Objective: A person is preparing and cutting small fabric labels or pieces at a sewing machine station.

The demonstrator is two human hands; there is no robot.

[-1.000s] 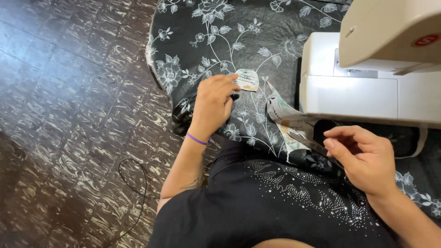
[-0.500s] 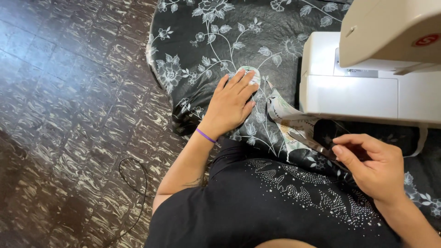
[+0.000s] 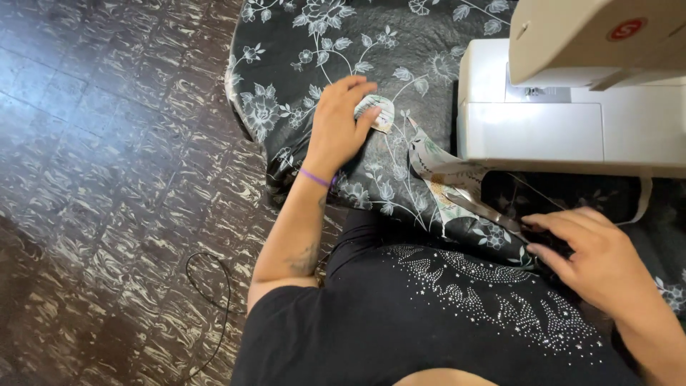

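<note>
Under left hand (image 3: 339, 125): small patch (image 3: 376, 112)

The setting is a home sewing station. A white domestic sewing machine (image 3: 572, 107) stands on a table covered by a black cloth with a white floral print (image 3: 321, 43). A strip of patterned fabric (image 3: 446, 175) lies at the machine's base. The floor (image 3: 107, 179) is dark marbled tile, with a thin black cable (image 3: 214, 293) lying loose across it beside the seated person.
</note>
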